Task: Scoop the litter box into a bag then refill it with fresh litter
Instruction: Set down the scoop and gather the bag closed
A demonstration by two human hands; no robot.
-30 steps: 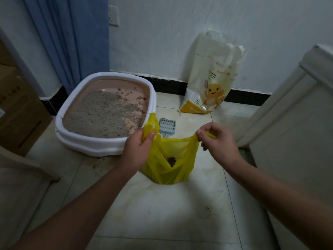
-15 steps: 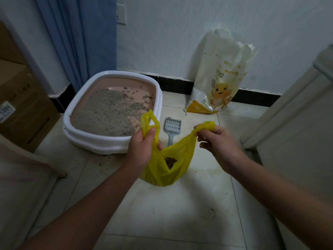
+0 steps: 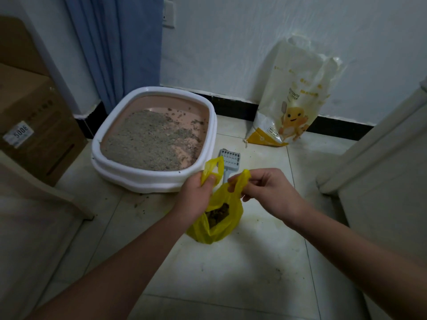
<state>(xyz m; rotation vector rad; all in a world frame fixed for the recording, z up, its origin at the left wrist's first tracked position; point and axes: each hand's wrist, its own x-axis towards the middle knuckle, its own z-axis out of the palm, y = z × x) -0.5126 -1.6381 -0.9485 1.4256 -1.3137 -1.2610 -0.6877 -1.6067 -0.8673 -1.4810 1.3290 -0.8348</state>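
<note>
both hands on the bag handles

left hand [image 3: 196, 197] grips one handle of the yellow bag [image 3: 216, 224], fingers curled round it so the loop sticks up above the fist. right hand [image 3: 269, 192] pinches the other handle between thumb and fingertips, just beside the left. the two handles are drawn close together over the bag's mouth, which is still partly agape, showing dark clumps inside. the bag sits on the floor [image 3: 231, 269], its base touching the tile.

taking the bag as landmark: the litter box [image 3: 152, 179], white rim and pink inside, lies just behind and to its left, near but not touching it. grey litter [image 3: 147, 142] covers most of the box bottom, with bare pink at the far right side. the scoop [image 3: 228, 161] lies on the floor directly behind the bag, its handle hidden by the bag handles. the litter sack [image 3: 293, 107] leans upright against the wall well behind and to the right. a blue curtain [image 3: 115, 47] hangs far behind on the left, and a cardboard box [image 3: 37, 125] stands far left.
</note>
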